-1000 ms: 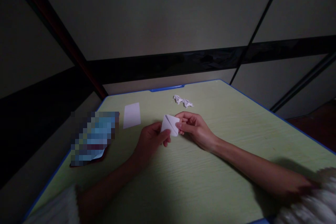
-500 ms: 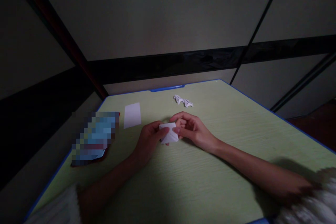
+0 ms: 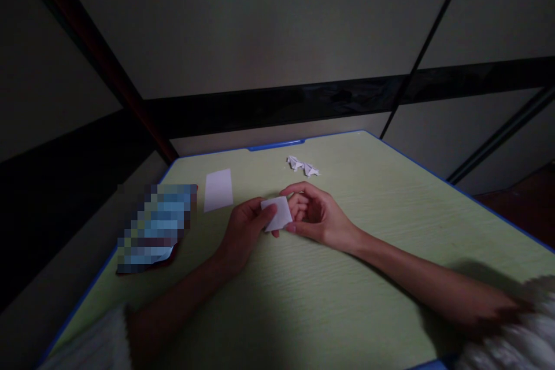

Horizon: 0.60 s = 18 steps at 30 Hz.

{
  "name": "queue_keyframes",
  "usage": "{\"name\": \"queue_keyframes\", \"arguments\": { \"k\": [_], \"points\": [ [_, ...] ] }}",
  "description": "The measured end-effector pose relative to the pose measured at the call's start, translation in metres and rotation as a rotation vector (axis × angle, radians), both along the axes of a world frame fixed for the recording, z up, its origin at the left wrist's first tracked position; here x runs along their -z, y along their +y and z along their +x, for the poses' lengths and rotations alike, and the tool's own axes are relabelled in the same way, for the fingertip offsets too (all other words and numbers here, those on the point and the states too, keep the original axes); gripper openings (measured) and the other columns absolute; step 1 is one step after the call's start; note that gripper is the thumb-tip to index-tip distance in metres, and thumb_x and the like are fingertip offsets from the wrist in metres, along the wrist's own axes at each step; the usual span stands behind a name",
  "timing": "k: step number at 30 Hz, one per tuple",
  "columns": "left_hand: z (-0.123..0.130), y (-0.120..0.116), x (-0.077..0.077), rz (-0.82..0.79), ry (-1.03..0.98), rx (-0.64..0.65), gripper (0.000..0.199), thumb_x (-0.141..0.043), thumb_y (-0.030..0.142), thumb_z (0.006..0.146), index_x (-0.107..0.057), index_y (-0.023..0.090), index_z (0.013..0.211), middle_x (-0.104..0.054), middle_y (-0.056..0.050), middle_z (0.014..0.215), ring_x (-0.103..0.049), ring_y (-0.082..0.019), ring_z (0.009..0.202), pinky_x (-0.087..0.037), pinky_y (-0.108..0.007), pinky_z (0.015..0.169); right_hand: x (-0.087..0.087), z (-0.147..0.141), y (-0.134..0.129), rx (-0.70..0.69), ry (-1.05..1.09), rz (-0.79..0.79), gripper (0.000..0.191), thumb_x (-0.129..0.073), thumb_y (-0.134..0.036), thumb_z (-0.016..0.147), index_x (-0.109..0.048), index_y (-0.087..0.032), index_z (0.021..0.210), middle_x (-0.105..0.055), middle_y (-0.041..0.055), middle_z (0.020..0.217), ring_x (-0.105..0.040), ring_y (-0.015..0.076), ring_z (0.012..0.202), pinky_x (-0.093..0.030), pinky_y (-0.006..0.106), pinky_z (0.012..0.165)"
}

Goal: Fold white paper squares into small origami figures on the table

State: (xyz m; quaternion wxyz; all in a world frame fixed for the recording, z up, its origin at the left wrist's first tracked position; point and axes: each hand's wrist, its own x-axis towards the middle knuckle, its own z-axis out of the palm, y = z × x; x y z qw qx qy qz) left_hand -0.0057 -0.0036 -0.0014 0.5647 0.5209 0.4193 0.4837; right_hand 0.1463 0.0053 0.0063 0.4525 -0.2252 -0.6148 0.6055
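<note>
A small folded piece of white paper (image 3: pixel 281 215) is held just above the table, its plain smooth face towards me. My left hand (image 3: pixel 245 230) pinches its left side, with the thumb on top and fingertips showing beneath. At the right edge, my right hand (image 3: pixel 323 217) is curled, its thumb at the paper's lower right corner and its index fingertip near the upper edge. How firmly the right fingers grip behind the paper is partly hidden.
Two small folded paper figures (image 3: pixel 302 166) sit beyond my hands. A flat white sheet (image 3: pixel 218 190) lies to the left, near a blurred blue item with a dark red edge (image 3: pixel 162 228). The green table (image 3: pixel 347 300) has a blue rim and stands against dark panels.
The folded paper now shows a plain face where creases and flaps showed before. My right thumb has slid from its front face to the lower right corner.
</note>
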Motion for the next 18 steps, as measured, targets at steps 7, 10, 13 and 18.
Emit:
{"name": "queue_keyframes", "arguments": {
  "k": [7,10,13,18],
  "points": [
    [0.0003,0.0010,-0.0021,-0.015,-0.034,0.012,0.017,-0.056,0.027,0.070,-0.056,0.012,0.061,-0.053,0.003,0.049,-0.042,-0.007,0.045,-0.032,-0.019,0.045,0.0003,0.0005,-0.0005,-0.036,0.033,-0.008,0.042,-0.063,-0.005,0.058,-0.046,-0.016,0.095,-0.051,-0.0027,0.068,-0.048,0.0059,0.057,-0.037,0.020,0.051],
    [-0.0004,0.0008,-0.0016,-0.005,-0.019,0.014,0.018,-0.056,0.028,0.070,-0.054,0.013,0.060,-0.051,0.003,0.048,-0.041,-0.006,0.045,-0.031,-0.018,0.044,0.0011,0.0014,-0.0002,-0.046,0.053,-0.009,0.038,-0.061,-0.007,0.062,-0.047,-0.016,0.097,-0.050,-0.0025,0.068,-0.047,0.0065,0.059,-0.037,0.021,0.053],
    [-0.0016,0.0010,0.0018,0.007,0.019,0.011,0.020,-0.057,0.030,0.069,-0.053,0.013,0.059,-0.050,0.003,0.047,-0.041,-0.007,0.045,-0.031,-0.019,0.044,0.0023,0.0024,0.0007,-0.020,0.027,0.027,0.028,-0.058,-0.010,0.065,-0.053,-0.016,0.092,-0.051,-0.0015,0.067,-0.047,0.0069,0.058,-0.036,0.021,0.052],
    [-0.0006,-0.0001,0.0029,0.015,0.066,0.001,0.018,-0.058,0.030,0.066,-0.053,0.014,0.060,-0.052,0.004,0.048,-0.043,-0.007,0.044,-0.032,-0.018,0.043,0.0039,0.0028,0.0025,0.103,-0.121,0.136,0.005,-0.062,-0.017,0.064,-0.064,-0.015,0.068,-0.051,0.0003,0.069,-0.042,0.0051,0.052,-0.034,0.020,0.047]
  ]
}}
